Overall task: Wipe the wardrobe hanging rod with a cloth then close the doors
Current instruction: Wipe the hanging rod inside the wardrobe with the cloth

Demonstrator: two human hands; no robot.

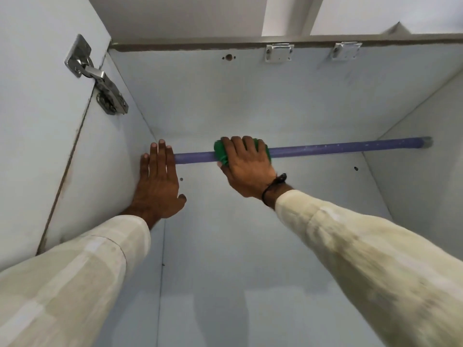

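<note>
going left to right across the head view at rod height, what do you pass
door hinge → left hand flat on the side wall → bare purple rod → right hand gripping the green cloth → long rod stretch → rod end bracket

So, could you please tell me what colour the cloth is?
Green; the cloth shows best in the head view, wrapped around the rod.

The rod (338, 148) is purple-blue, with small pale specks along it and a grey cap at its right end. The cloth (221, 152) around the rod is bright green. Both sleeves (375, 259) are cream, with a faint pattern of lighter stripes and checks. The band (274, 184) on the right wrist is black. The walls (250, 101) inside the wardrobe are pale grey-blue and plain. The hinge (100, 76) is shiny silver, and the two brackets (278, 52) at the top are silver too.
</note>
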